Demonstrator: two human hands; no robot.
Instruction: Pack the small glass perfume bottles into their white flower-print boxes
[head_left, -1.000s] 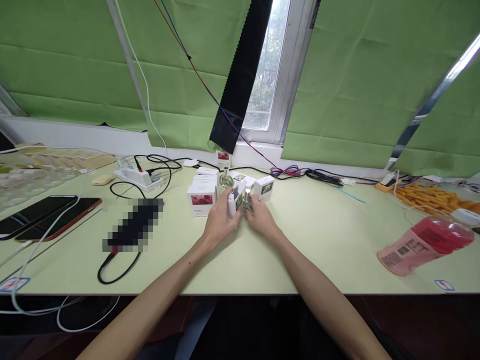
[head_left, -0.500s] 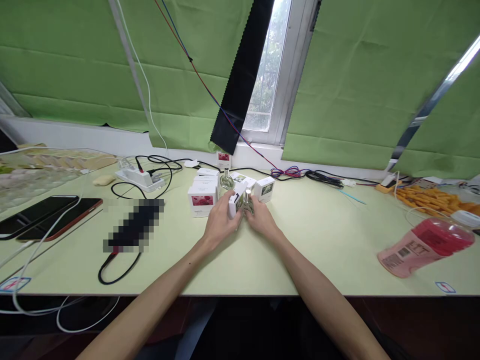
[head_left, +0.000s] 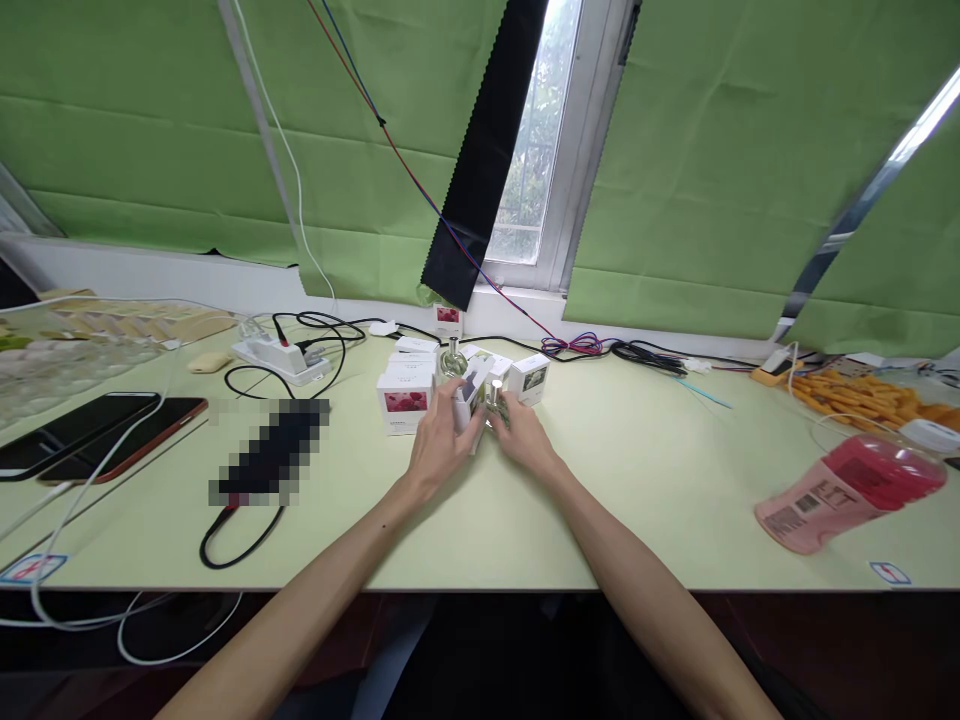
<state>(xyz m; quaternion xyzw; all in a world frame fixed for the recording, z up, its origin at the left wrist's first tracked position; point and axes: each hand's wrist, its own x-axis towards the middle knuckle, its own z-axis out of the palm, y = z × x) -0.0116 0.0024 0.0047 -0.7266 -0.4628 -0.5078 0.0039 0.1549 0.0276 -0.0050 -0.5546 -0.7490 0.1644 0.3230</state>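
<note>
My left hand (head_left: pixel 441 437) is closed around a small white box (head_left: pixel 466 408), which stands with its top flap raised. Beside it, my right hand (head_left: pixel 523 432) grips a small glass perfume bottle (head_left: pixel 495 400) with a silver neck. Just behind the box is another glass bottle (head_left: pixel 453 358). To the left stands a row of white boxes, the front box (head_left: pixel 406 402) bearing a red picture. A white box with a dark green picture (head_left: pixel 529 378) sits to the right, behind my right hand. My fingers cover parts of the held box and bottle.
A pink bottle (head_left: pixel 847 495) lies tilted at the right. At the left are phones (head_left: pixel 112 440), a power strip (head_left: pixel 281 360) with black cables, and a blurred dark object (head_left: pixel 274 450). Bundled cables (head_left: pixel 652 355) run along the wall; a small box (head_left: pixel 448 319) stands there.
The top flap of the white box in my left hand now stands further up. My right hand stays on the bottle, almost unmoved.
</note>
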